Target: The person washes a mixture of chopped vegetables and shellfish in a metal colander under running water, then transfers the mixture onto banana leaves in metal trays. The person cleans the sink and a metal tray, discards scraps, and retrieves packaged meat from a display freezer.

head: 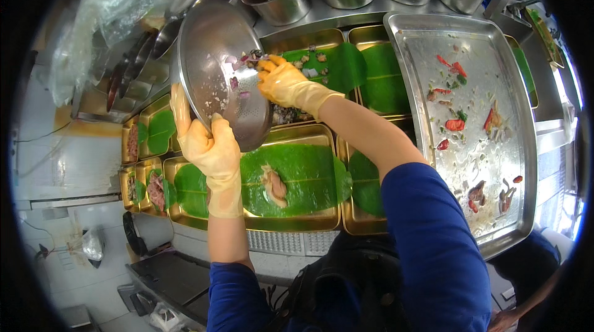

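Note:
My gloved left hand (pixel 209 146) grips the near rim of a stainless steel colander (pixel 209 63), thumb on the inner side. It is tilted steeply on its side above gold trays. White crumbs and purple onion pieces (pixel 234 82) cling to its inside. At its right rim, my gloved right hand (pixel 280 80) has curled fingers against a small heap of dark bits and onion; what they hold is hidden. Beneath, a leaf-lined tray (pixel 304 37) carries scattered small chunks (pixel 321 57), with more dark pieces (pixel 285 115) below my right wrist. Nearer me, a pale piece of raw meat (pixel 274 184) lies on a banana leaf (pixel 308 169).
A large steel tray (pixel 492 49) with red pepper scraps (pixel 455 124) and liquid covers the right. Several steel pots (pixel 277 5) line the back. Small trays at left hold minced meat (pixel 157 191). Another person's hand (pixel 503 320) shows at lower right.

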Tool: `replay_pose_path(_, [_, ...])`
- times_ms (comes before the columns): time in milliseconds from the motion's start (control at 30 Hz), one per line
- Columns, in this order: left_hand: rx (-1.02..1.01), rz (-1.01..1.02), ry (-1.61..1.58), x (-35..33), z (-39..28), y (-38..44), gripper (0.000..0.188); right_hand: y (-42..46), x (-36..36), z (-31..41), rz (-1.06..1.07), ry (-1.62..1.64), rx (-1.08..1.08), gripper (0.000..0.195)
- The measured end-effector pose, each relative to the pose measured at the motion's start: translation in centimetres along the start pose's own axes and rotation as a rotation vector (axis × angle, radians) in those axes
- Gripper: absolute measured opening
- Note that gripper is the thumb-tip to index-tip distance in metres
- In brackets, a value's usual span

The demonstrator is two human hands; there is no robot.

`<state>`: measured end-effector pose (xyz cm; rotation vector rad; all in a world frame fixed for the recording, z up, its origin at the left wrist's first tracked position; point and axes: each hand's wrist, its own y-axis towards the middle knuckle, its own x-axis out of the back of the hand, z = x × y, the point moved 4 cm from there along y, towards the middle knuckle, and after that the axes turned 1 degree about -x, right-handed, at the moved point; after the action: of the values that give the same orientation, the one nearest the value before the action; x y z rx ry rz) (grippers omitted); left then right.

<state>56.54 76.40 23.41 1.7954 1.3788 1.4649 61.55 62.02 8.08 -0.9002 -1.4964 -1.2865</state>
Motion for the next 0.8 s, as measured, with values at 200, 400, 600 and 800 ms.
replay_pose_path(200, [0.034,-0.008,0.008,0.1,0.1,0.0,0.030,2.8,3.6,4.2,-0.294,0.276,-0.019,0.033])
replay_pose_path(400, [0.037,-0.052,0.007,0.8,-1.3,0.3,0.031,4.0,2.2,4.4,-0.060,0.156,-0.033,0.025])
replay_pose_path(600, [0.080,-0.033,0.006,1.5,-0.2,-0.7,0.034,3.1,1.6,0.0,-0.140,0.096,-0.064,0.024])
replay_pose_path(800, [0.027,-0.040,-0.018,1.0,-1.3,0.1,0.028,6.9,3.6,0.7,-0.452,0.115,-0.171,0.027])
